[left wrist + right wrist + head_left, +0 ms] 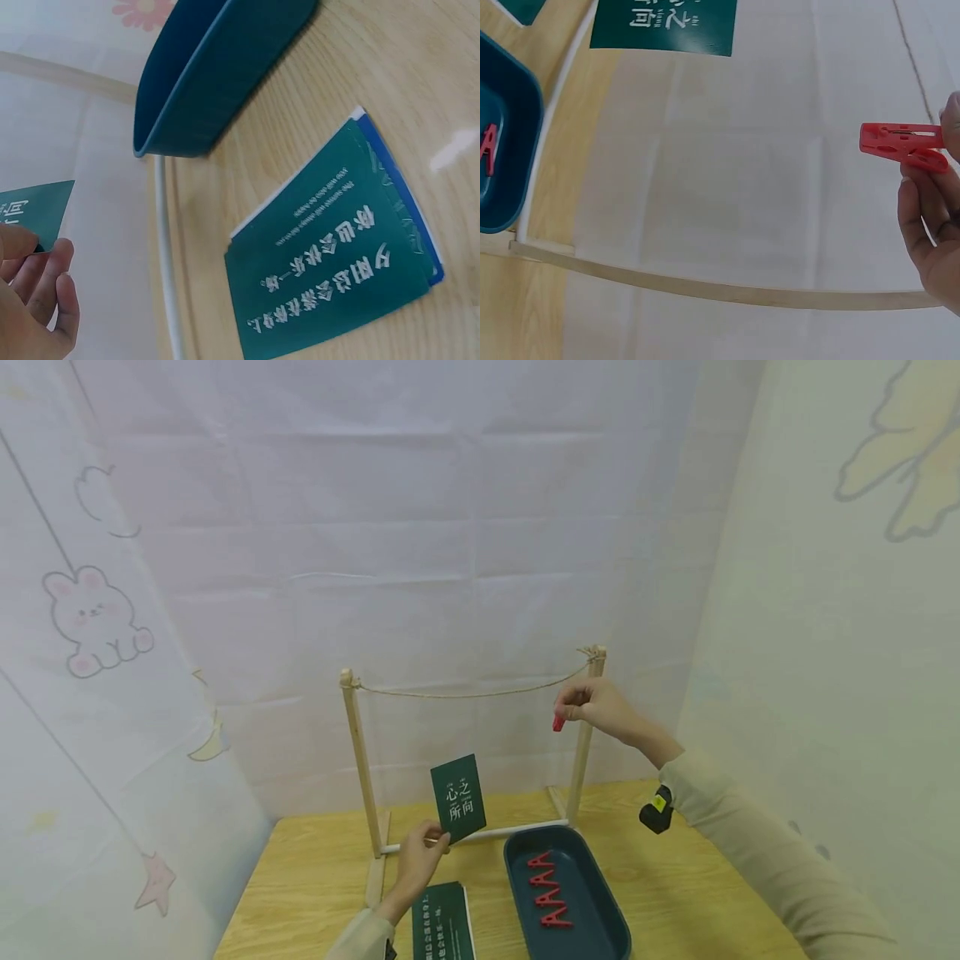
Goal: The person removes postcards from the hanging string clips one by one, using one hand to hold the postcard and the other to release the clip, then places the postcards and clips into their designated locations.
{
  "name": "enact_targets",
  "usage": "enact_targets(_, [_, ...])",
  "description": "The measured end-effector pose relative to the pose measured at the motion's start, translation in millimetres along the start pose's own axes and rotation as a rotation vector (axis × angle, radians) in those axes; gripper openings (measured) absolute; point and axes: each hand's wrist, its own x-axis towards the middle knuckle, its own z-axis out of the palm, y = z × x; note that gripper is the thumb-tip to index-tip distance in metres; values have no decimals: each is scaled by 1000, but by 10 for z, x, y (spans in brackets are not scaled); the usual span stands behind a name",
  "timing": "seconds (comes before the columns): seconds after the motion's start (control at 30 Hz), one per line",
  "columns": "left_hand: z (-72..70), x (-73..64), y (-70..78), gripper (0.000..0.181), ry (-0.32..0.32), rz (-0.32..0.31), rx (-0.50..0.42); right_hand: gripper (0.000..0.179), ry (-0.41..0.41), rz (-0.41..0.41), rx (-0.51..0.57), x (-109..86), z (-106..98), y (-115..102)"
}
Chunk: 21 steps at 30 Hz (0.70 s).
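Note:
In the head view my left hand [420, 860] pinches a dark green card [459, 797] with white characters by its lower corner, upright in front of the wooden frame. My right hand [600, 706] is raised near the frame's right post and pinches a red clothespin [558, 720] between thumb and fingers. The right wrist view shows this clothespin [901, 142] held by its handle end, its tip pointing away from the hand [937, 210]. A thin rope [480, 695] hangs slack between the two posts, with nothing on it, above the card.
A dark blue tray [617, 920] holds several red clothespins [551, 893] on the wooden table [285, 893]. Left of it lies a stack of green cards [442, 922]. The wooden frame's left post [360, 760] and right post [581, 760] stand behind, joined low by a white bar [517, 831].

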Motion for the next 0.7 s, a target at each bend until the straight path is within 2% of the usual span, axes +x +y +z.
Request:
enact_targets(0.3, [-59, -76, -115, 8, 6, 4, -12, 7, -76, 7, 17, -124, 230, 239])
enact_targets(0.53, [-82, -169, -236, 10, -26, -31, 20, 9, -182, -8, 86, -214, 411, 376])
enact_targets(0.7, [-118, -235, -274, 9, -20, -45, 67, 16, -255, 47, 120, -305, 547, 509])
